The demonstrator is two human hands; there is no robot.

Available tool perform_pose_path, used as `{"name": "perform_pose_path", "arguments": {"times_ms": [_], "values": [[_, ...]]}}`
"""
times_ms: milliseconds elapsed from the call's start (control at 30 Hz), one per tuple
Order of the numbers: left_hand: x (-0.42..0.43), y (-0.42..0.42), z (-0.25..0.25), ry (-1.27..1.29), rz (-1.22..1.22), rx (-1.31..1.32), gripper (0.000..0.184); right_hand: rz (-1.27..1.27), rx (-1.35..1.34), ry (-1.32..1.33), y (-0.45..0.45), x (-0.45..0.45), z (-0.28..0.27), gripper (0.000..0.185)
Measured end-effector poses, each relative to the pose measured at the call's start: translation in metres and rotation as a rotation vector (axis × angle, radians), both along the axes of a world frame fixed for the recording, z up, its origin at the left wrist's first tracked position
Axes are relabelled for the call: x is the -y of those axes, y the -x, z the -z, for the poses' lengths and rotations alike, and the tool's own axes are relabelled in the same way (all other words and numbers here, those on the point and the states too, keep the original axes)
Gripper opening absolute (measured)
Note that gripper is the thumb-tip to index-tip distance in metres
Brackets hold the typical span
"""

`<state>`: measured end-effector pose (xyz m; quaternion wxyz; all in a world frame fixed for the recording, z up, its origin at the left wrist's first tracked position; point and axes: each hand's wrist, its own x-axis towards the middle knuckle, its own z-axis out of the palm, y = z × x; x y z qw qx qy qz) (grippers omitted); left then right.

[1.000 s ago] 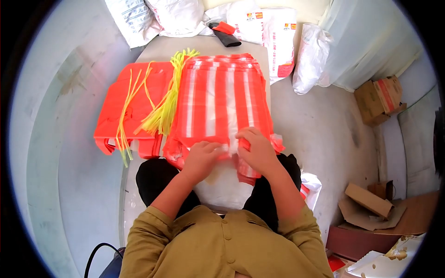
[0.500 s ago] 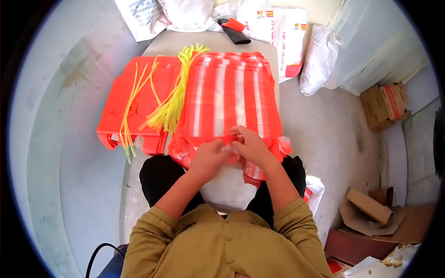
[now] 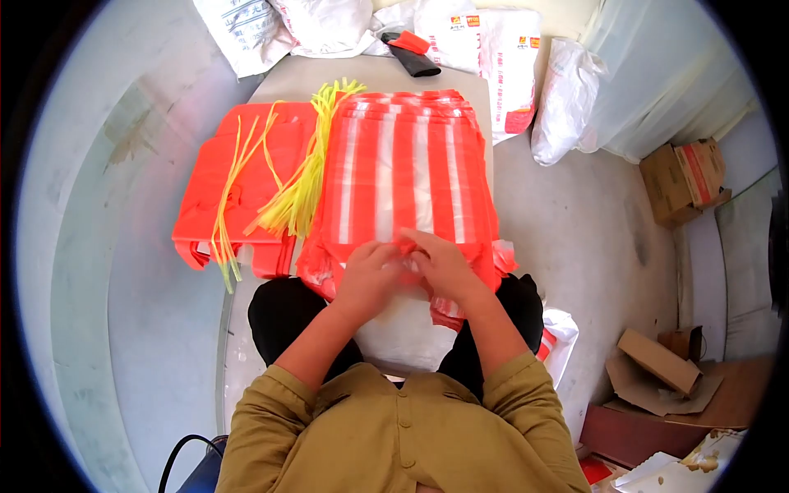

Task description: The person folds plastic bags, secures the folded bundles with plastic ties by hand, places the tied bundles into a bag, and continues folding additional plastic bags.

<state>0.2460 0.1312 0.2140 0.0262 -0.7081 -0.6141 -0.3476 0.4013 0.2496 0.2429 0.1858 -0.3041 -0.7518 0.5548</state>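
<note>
A stack of red-and-white striped plastic bags (image 3: 399, 164) lies in front of me, its near edge crumpled. At that edge my left hand (image 3: 370, 275) and my right hand (image 3: 444, 263) meet, fingers bent and pinched on the plastic; the fingertips are slightly blurred. Left of the stack is a pile of plain red plastic bags (image 3: 218, 160). A bundle of yellow plastic strips (image 3: 304, 193) lies between the two piles, and a few loose yellow strips (image 3: 226, 205) trail over the red bags.
The bags rest on a pale tabletop (image 3: 304, 78). White sacks (image 3: 320, 25) and a dark roll with a red piece (image 3: 413, 59) are at its far end. On the right stand a cardboard box (image 3: 678, 185) and opened cartons (image 3: 657, 370). Beside my right leg is a white bag (image 3: 560, 341).
Both hands stay at the near edge of the striped bags; the fingers have shifted slightly and the right fingertips sit a little lower. The view has tilted very slightly.
</note>
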Motion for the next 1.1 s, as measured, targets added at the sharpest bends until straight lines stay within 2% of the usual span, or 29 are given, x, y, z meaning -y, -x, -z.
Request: {"name": "perform_pose_path", "arguments": {"times_ms": [100,200,300,400,533,633,933,1000,1033,1100], "values": [[-0.002,0.004,0.006,0.029,0.004,0.035,0.027,0.053,-0.061,-0.041,-0.016,-0.005,0.012,0.029],[-0.004,0.003,0.003,0.128,-0.026,0.11,0.019,0.063,0.042,-0.212,-0.036,-0.003,0.016,0.03],[-0.005,0.001,-0.003,0.174,-0.05,0.156,0.013,-0.038,0.009,-0.593,-0.046,0.004,0.02,0.031],[-0.008,0.001,-0.008,0.161,-0.08,0.15,0.011,-0.043,-0.063,-0.754,-0.041,0.011,0.024,0.035],[-0.015,0.001,-0.009,0.177,-0.123,0.125,0.014,-0.079,-0.007,-0.836,-0.036,0.011,0.027,0.039],[-0.02,0.002,-0.008,0.244,-0.184,0.202,0.017,-0.094,0.002,-0.898,-0.032,0.008,0.031,0.042],[-0.029,0.006,-0.019,0.499,-0.323,0.195,0.021,-0.17,0.069,-1.111,-0.021,-0.002,0.033,0.051],[-0.028,0.006,-0.009,0.358,-0.301,0.224,0.027,-0.164,0.052,-1.133,-0.018,-0.006,0.04,0.055],[-0.026,0.005,-0.007,0.288,-0.29,0.239,0.03,-0.149,0.056,-1.115,-0.017,-0.005,0.038,0.047],[-0.017,0.01,-0.007,0.198,-0.14,0.008,0.036,-0.119,0.066,-1.078,-0.015,-0.002,0.03,0.031]]}}
